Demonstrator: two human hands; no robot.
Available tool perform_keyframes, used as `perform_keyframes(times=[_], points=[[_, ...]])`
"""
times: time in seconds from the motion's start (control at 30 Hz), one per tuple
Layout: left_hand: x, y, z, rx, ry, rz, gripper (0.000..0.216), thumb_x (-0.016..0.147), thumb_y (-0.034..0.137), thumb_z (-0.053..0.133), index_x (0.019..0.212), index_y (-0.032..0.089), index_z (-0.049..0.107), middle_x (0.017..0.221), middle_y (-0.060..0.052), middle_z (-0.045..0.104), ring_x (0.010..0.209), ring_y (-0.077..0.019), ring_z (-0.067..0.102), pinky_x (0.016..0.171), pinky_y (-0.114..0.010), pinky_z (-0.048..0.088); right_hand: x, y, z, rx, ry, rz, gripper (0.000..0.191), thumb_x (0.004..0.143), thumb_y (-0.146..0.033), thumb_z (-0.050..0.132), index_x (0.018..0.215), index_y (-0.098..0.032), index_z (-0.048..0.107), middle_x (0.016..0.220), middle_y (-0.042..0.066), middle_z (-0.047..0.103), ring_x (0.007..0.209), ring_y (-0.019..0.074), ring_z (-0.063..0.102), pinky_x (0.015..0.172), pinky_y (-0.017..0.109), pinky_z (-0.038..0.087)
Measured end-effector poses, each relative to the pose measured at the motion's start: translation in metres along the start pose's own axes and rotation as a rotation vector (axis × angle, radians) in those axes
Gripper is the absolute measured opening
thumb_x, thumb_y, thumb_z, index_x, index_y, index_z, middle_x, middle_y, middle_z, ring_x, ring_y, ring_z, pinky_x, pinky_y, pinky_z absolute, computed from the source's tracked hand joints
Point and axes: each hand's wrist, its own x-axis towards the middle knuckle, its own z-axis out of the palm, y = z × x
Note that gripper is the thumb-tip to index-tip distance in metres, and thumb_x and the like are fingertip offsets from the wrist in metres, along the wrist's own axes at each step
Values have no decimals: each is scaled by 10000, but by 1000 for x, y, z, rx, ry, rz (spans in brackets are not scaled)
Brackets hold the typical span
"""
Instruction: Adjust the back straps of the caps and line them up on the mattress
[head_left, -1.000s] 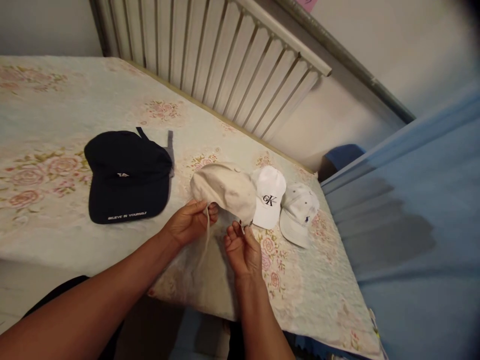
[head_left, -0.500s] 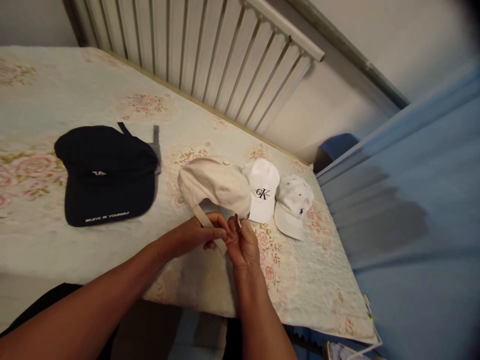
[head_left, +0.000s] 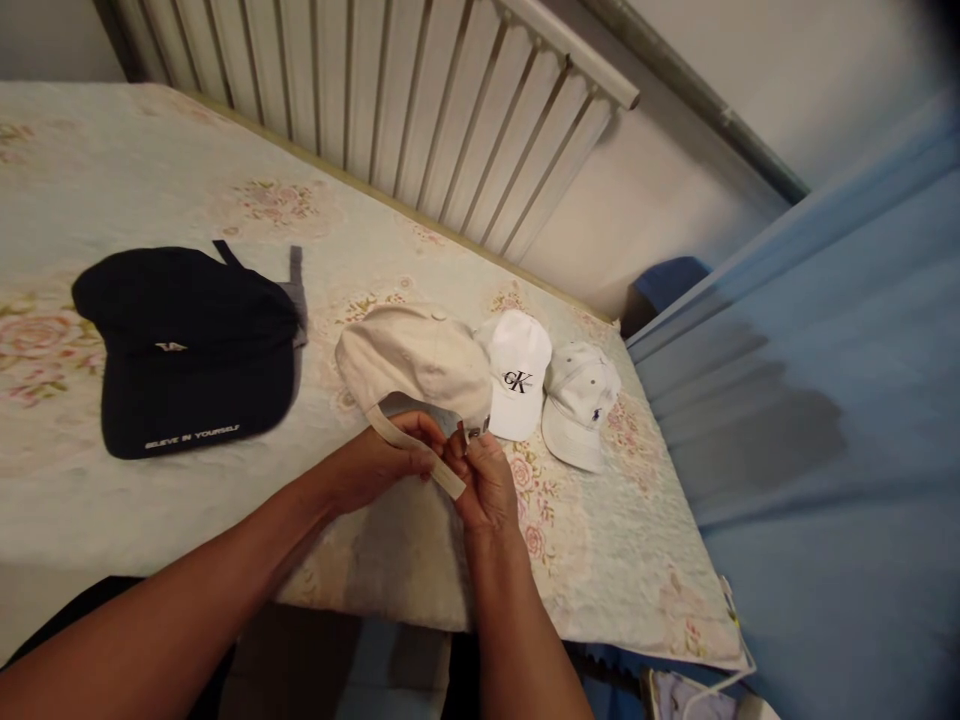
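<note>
A beige baseball cap (head_left: 427,355) is held with its back opening toward me, over the flowered bed cover. My left hand (head_left: 394,460) is closed on the cap's loose adjusting strap (head_left: 442,475), whose free end sticks out past the thumb. My right hand (head_left: 484,475) pinches the other side of the opening, near a small metal buckle (head_left: 474,432). The fingertips of both hands almost meet, and parts of them are hidden behind the strap. Just beyond my right hand lies a white cap (head_left: 516,375) with black CK letters.
A dark navy cap (head_left: 191,350) lies at the left with its straps loose. Farther right is another white cap (head_left: 581,405) with a small blue emblem. A white radiator (head_left: 390,110) runs behind the bed cover (head_left: 600,590), and a blue curtain (head_left: 810,420) hangs at the right.
The strap's free end has swung up and right and now shows longer past my left thumb. The buckle is more visible by my right fingers. The whole view has shifted slightly.
</note>
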Motion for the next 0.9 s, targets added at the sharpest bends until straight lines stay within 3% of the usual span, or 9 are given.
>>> perform_keyframes(times=[0.2,0.43,0.63,0.73,0.9], points=[[5,-4,-1,-60,-53,51,240,687,265,845,859,177,703,891,-91,717,854,-247,683,779,-332,508,2,1,0,76,16,-13,319,634,-363,855,707,-190,597,601,-62,472,591,100,450,616,234,447],[4,-1,6,-137,20,68,224,656,261,885,712,153,697,850,-50,678,776,-188,646,684,-260,494,1,2,0,119,5,-11,300,669,-359,823,846,-207,634,637,-63,516,560,100,439,602,251,463],[3,2,8,-329,30,46,198,682,159,863,713,129,670,964,-55,747,834,-208,706,773,-292,551,1,4,-3,42,41,-30,295,696,-340,802,853,-209,589,562,-112,408,438,39,220,455,180,303],[3,0,7,-391,15,14,183,709,130,841,729,122,659,925,-69,764,956,-229,716,886,-297,546,1,6,-3,6,51,-40,269,701,-320,789,812,-205,573,535,-110,404,430,35,217,433,177,228],[4,-2,6,-469,30,13,146,729,104,814,761,129,674,983,-79,768,1092,-206,686,966,-252,520,0,5,-1,-31,54,-65,233,702,-301,769,816,-197,594,509,-99,434,439,51,285,455,196,236]])
